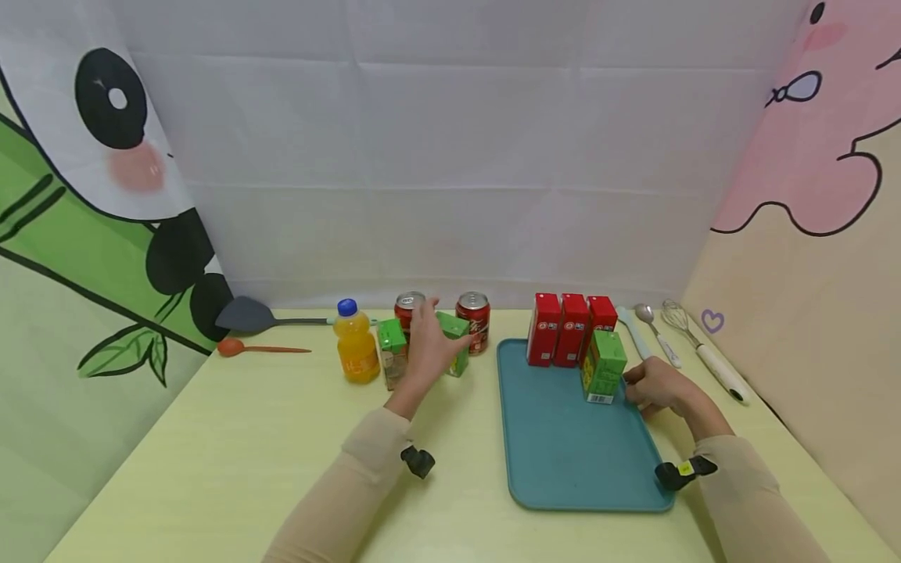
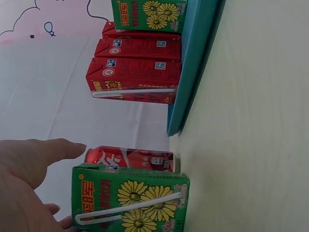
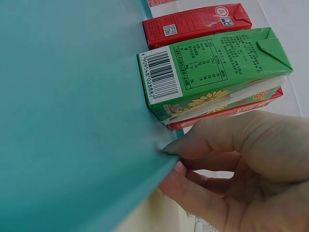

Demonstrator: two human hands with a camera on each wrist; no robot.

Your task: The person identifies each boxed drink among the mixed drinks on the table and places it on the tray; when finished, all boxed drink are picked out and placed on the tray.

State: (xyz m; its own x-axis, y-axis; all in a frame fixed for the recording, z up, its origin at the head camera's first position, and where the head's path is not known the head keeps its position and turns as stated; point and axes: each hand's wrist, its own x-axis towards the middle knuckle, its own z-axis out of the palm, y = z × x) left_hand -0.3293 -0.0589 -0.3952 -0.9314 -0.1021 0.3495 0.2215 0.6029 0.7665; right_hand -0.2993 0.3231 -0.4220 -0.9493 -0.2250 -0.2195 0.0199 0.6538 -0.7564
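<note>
My left hand [image 1: 428, 352] reaches over a green drink carton [image 1: 459, 363], thumb and fingers spread apart. In the left wrist view, its fingertips are beside the top end of the green carton [image 2: 133, 195]; whether they touch it I cannot tell. Another green carton [image 1: 392, 344] stands to the left of this hand. My right hand [image 1: 662, 389] pinches the right rim of the blue-green tray [image 1: 577, 453] between thumb and fingers. On the tray, red cartons [image 1: 543, 332] stand in a row at the back, with a green carton [image 1: 604, 363] in front.
Two red soda cans [image 1: 474, 322] stand behind the left hand, and an orange juice bottle [image 1: 357, 348] is left of them. A spatula [image 1: 246, 314] and an orange spoon [image 1: 235, 347] lie far left. A whisk [image 1: 711, 363], metal spoon [image 1: 658, 336] and pale-handled utensil [image 1: 633, 332] lie right.
</note>
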